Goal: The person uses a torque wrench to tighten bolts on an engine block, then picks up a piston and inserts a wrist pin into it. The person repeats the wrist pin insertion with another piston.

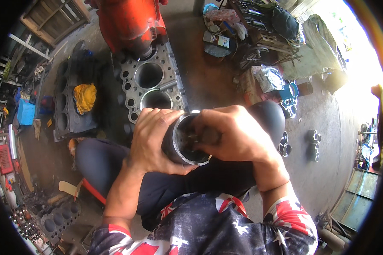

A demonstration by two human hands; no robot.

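The left hand [147,138] was wrapped round the outside of the metal sleeve [170,144], gripping it from the left with the thumb beneath. The right hand [238,131] was curled into the sleeve's mouth from the right; something dark showed between its fingers, but whether it pinched a loose piece there could not be told. The sleeve was tilted, its mouth turned up towards the head, above the lap and between the knees. Just beyond was the near end of the engine block [178,83], two round bores open on its top; contact between sleeve and block could not be made out.

The likeliest trouble was a slip — the smooth, curved wall could turn in the left hand if the right pushed hard inside, and the sleeve might then drop on the lap or knock its rim on the block. Fingers could also be nicked on that rim. Anything dropped here could land in an open bore.

Farther off, the red machine [127,23] stood over the block's far end. To the left was another block [63,106] with a yellow cloth [85,98] on it; well to the right, metal rings [315,146] stood on the floor [302,178].
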